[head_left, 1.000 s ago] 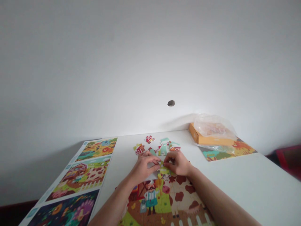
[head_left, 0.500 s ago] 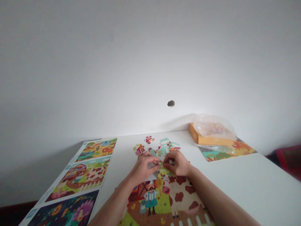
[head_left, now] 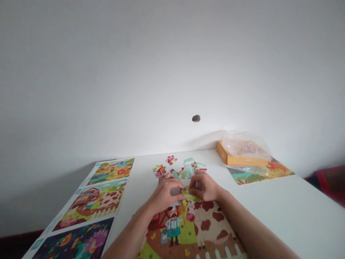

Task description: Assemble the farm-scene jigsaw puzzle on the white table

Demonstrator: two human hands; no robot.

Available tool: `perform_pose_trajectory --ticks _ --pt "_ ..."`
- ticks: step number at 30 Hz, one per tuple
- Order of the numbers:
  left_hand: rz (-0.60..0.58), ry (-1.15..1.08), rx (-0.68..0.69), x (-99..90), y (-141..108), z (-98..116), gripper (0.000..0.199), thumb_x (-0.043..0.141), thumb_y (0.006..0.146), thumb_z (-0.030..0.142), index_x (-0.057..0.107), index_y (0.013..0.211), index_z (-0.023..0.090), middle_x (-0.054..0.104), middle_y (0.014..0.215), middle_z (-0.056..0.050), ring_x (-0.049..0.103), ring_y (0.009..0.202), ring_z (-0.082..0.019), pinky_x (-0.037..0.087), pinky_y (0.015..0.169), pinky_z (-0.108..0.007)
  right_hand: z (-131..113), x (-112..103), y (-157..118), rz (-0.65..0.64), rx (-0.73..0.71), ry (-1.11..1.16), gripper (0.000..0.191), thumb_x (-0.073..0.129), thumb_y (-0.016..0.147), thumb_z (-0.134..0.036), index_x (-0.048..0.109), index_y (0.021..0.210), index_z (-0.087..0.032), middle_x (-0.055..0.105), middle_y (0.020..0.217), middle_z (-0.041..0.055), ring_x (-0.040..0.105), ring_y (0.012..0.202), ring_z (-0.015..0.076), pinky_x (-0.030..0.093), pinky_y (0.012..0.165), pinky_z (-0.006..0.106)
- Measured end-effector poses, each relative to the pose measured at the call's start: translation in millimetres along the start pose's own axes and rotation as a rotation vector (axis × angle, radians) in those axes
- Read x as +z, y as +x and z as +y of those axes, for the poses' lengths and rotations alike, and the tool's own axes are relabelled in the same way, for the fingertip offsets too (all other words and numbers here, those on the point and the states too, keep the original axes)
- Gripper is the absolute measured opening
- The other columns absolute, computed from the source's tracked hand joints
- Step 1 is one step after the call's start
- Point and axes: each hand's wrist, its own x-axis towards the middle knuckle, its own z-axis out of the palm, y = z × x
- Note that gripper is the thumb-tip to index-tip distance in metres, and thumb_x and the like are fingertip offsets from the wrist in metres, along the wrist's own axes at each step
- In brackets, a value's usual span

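A partly joined farm puzzle [head_left: 183,233] with a farmer and a spotted cow lies on the white table between my forearms. At its upper edge is a green puzzle piece [head_left: 187,194] with a white fence. My left hand [head_left: 168,190] pinches this piece from the left, thumb and fingertips at its side. From the right, my right hand [head_left: 203,186] grips the same piece with its fingers bent. Just beyond my hands lie several loose pieces, among them a red barn piece [head_left: 171,159] and pale green ones [head_left: 186,172].
Three picture sheets [head_left: 98,201] lie along the left side. At the back right, an orange box [head_left: 237,160] carries a clear plastic bag [head_left: 244,144], beside a dinosaur picture [head_left: 277,169]. A wall [head_left: 161,79] rises behind the table.
The green piece sits slightly lower, against the joined puzzle. My right hand has shifted a little to the right, and my left fingertips have moved slightly.
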Motion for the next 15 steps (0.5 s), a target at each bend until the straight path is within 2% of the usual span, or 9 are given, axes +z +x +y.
perform_pose_trajectory --ticks 6,9,13,15 --pt "-0.001 0.024 0.011 -0.6 0.0 -0.2 0.021 0.076 0.073 0.040 0.073 0.087 0.025 0.071 0.088 -0.001 0.053 0.094 -0.022 0.034 0.093 -0.038 -0.4 -1.9 1.2 0.004 -0.014 -0.029 0.008 0.072 0.070 -0.024 0.068 0.077 -0.021 0.065 0.072 0.0017 0.053 0.081 0.0191 0.041 0.077 0.029" --pt "-0.015 0.041 0.023 -0.8 -0.2 -0.1 0.025 0.072 0.075 0.045 0.072 0.090 0.025 0.069 0.089 -0.001 0.052 0.094 -0.022 0.033 0.092 -0.038 -1.4 -2.9 2.1 0.009 -0.013 -0.042 0.009 0.072 0.071 -0.023 0.069 0.079 -0.020 0.065 0.072 0.0019 0.053 0.081 0.0193 0.041 0.077 0.030" --pt "-0.037 0.096 0.025 -1.5 -1.5 2.4 0.042 0.075 0.065 0.056 0.070 0.093 0.025 0.063 0.095 -0.003 0.049 0.098 -0.024 0.032 0.093 -0.039 -5.3 -4.7 2.6 0.001 -0.028 -0.043 0.011 0.072 0.070 -0.021 0.068 0.080 -0.020 0.065 0.072 0.0009 0.053 0.080 0.0189 0.040 0.076 0.030" --pt "-0.043 0.119 0.019 -2.0 -2.1 4.0 0.044 0.076 0.064 0.057 0.069 0.092 0.024 0.061 0.097 -0.003 0.048 0.099 -0.025 0.032 0.094 -0.039 -7.3 -5.7 2.3 -0.007 -0.030 -0.043 0.012 0.072 0.070 -0.020 0.067 0.081 -0.021 0.065 0.072 0.0005 0.052 0.080 0.0189 0.040 0.076 0.030"
